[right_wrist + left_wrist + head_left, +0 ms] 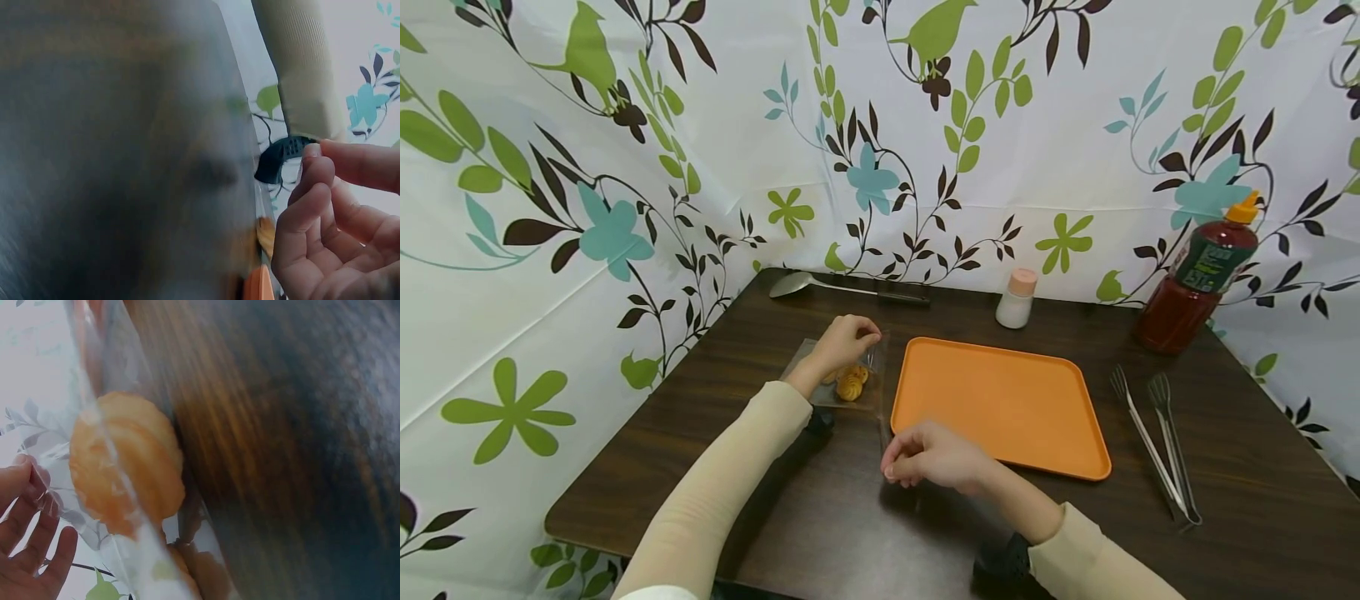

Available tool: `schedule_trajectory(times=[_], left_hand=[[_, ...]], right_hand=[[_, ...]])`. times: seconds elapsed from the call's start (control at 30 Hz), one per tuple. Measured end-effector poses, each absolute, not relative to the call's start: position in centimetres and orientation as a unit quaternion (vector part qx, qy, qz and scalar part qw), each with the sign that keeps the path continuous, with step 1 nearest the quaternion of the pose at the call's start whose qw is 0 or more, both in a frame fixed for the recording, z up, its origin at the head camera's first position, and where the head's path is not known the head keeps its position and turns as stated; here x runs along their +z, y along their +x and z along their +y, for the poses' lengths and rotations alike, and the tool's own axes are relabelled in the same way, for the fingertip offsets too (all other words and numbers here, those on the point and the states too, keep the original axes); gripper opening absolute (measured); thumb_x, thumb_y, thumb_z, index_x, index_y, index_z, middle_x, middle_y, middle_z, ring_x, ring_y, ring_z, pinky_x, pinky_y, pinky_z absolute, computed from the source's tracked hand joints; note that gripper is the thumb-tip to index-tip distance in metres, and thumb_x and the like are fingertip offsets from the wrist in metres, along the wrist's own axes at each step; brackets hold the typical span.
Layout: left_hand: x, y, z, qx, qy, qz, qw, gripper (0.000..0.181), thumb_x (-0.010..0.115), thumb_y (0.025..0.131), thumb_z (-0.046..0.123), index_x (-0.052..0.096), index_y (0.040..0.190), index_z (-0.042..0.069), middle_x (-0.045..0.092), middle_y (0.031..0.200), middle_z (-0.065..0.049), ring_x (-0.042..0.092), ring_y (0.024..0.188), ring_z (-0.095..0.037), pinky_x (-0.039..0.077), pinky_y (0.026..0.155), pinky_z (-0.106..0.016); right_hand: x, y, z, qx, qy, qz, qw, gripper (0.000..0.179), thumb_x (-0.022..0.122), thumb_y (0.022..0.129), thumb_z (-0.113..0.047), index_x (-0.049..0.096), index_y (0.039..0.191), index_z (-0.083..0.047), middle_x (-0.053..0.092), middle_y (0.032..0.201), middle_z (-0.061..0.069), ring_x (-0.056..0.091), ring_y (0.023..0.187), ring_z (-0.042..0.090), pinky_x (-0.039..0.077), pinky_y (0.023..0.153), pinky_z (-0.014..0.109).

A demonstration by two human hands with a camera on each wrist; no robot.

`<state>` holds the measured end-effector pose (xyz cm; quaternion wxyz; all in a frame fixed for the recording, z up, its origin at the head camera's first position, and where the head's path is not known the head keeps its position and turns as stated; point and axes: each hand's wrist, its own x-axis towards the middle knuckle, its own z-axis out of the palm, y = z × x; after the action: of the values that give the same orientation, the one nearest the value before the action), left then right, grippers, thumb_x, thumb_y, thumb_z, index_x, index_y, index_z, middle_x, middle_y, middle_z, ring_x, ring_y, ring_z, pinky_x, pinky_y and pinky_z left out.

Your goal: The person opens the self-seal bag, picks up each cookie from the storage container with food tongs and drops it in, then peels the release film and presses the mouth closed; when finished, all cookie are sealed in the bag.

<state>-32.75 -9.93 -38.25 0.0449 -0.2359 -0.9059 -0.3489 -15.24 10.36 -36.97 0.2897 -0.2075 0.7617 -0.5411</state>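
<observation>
A clear plastic bag (pixel 808 392) holds several golden, swirl-topped cookies (pixel 850 385) just left of the tray. My left hand (pixel 842 342) pinches the bag's upper edge between thumb and fingers, its other fingers spread in the left wrist view. Close to that camera, one large cookie (pixel 125 462) shows through the film. My right hand (pixel 936 457) is at the tray's near left corner, thumb and index finger pinched together. A thin strip of the clear film seems to run down to these fingertips (pixel 312 150); the film there is hard to make out.
An orange tray (pixel 1000 400) lies right of the bag. Metal tongs (pixel 1163 454) rest farther right. Behind stand a red sauce bottle (pixel 1198 279) and a small shaker with a pink lid (pixel 1017 298). A ladle (pixel 842 289) with a dark handle lies at the back left.
</observation>
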Motion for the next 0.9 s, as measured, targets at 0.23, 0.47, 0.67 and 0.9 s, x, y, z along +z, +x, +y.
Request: schedule_trajectory(times=[0.23, 0.47, 0.67, 0.9], left_hand=[[-38.3, -32.7, -9.9, -0.343, -0.239, -0.908, 0.043, 0.018, 0.061, 0.098, 0.018, 0.072, 0.104, 0.006, 0.071, 0.096, -0.006, 0.063, 0.082, -0.017, 0.053, 0.075, -0.032], [-38.7, -32.9, -9.9, -0.336, -0.240, -0.910, 0.043, 0.017, 0.061, 0.097, 0.016, 0.073, 0.103, 0.006, 0.072, 0.095, -0.006, 0.062, 0.081, -0.016, 0.053, 0.075, -0.032], [-39.0, -33.0, -10.2, -0.334, -0.231, -0.912, 0.050, 0.016, 0.062, 0.097, 0.017, 0.073, 0.102, 0.007, 0.072, 0.095, -0.005, 0.064, 0.081, -0.016, 0.054, 0.077, -0.033], [-39.1, -33.1, -10.4, -0.340, -0.231, -0.911, 0.042, 0.016, 0.062, 0.097, 0.018, 0.073, 0.102, 0.008, 0.072, 0.096, -0.005, 0.064, 0.083, -0.016, 0.054, 0.078, -0.033]], right_hand=[[-37.1, -14.1, 9.8, -0.541, -0.224, 0.745, 0.319, 0.009, 0.065, 0.091, -0.005, 0.070, 0.092, 0.003, 0.065, 0.076, 0.001, 0.057, 0.067, 0.012, 0.049, 0.065, 0.027], [-36.5, -13.2, 9.9, -0.548, -0.228, 0.725, 0.351, 0.009, 0.066, 0.091, -0.004, 0.069, 0.092, 0.005, 0.066, 0.077, 0.002, 0.058, 0.067, 0.013, 0.049, 0.064, 0.026], [-35.4, -12.8, 10.9, -0.550, -0.262, 0.733, 0.301, 0.013, 0.065, 0.092, -0.007, 0.068, 0.097, 0.005, 0.064, 0.081, 0.000, 0.059, 0.073, 0.012, 0.051, 0.069, 0.025], [-32.9, -13.0, 15.2, -0.539, -0.255, 0.791, 0.141, 0.018, 0.065, 0.095, -0.017, 0.067, 0.102, -0.001, 0.067, 0.091, 0.006, 0.066, 0.082, 0.019, 0.057, 0.075, 0.031]])
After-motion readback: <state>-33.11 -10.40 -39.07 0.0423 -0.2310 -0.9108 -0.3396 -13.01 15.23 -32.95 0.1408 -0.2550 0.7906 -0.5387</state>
